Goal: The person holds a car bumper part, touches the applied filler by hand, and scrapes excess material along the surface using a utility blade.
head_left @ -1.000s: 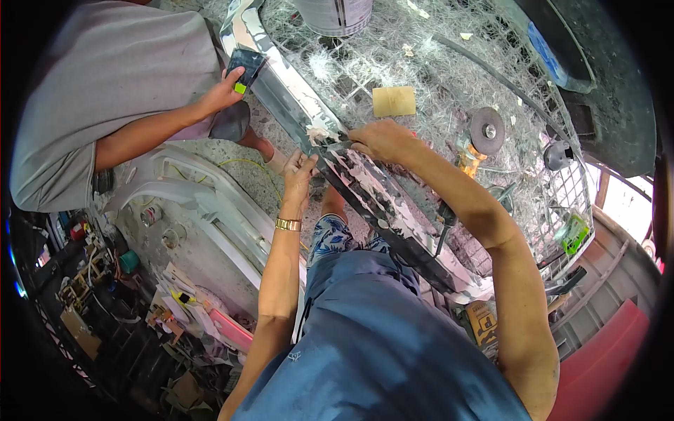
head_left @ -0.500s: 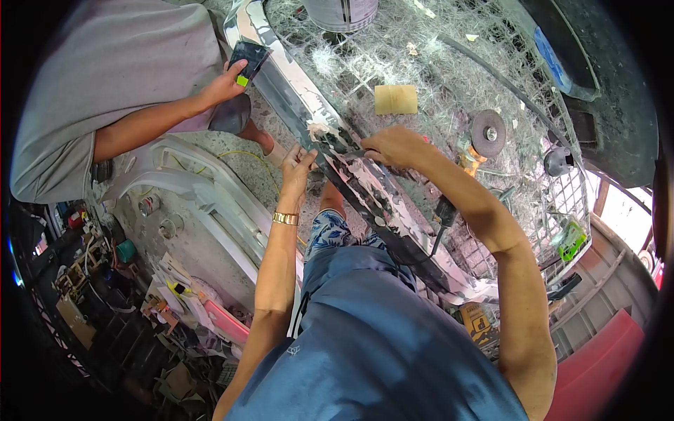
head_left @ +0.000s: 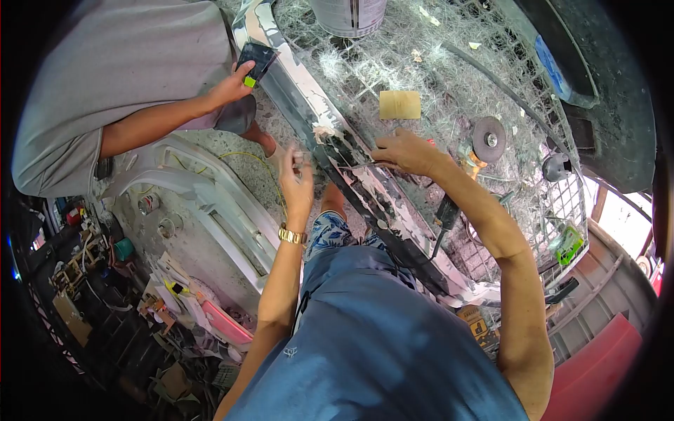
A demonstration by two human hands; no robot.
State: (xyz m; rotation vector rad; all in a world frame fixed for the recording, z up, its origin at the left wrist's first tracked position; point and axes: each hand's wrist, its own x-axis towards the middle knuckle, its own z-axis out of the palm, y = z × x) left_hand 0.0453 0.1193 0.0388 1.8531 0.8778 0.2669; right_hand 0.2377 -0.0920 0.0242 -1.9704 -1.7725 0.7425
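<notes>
A long car bumper (head_left: 309,112), patched in white, grey, black and pinkish filler, runs diagonally in front of me. My right hand (head_left: 411,153) is closed on a thin dark rod-like tool (head_left: 361,165), whose tip lies over the bumper's rough, flaking middle. What kind of tool it is I cannot make out. On the near side, my left hand (head_left: 298,186) is raised just off the bumper, its fingers apart and slightly blurred, with nothing clearly held. Another person's hand (head_left: 235,84) presses a black sanding block (head_left: 258,60) against the bumper's far end.
A wire mesh table (head_left: 379,59) strewn with fibres carries a bucket (head_left: 349,15), a tan sandpaper sheet (head_left: 399,104), an angle grinder with a round disc (head_left: 489,139) and a corded black tool (head_left: 446,212). Left of me, a grey bumper (head_left: 203,210) lies on the floor.
My left hand has come off the bumper and its fingers have lifted apart. My right hand has shifted slightly right and down, and its thin tool now shows.
</notes>
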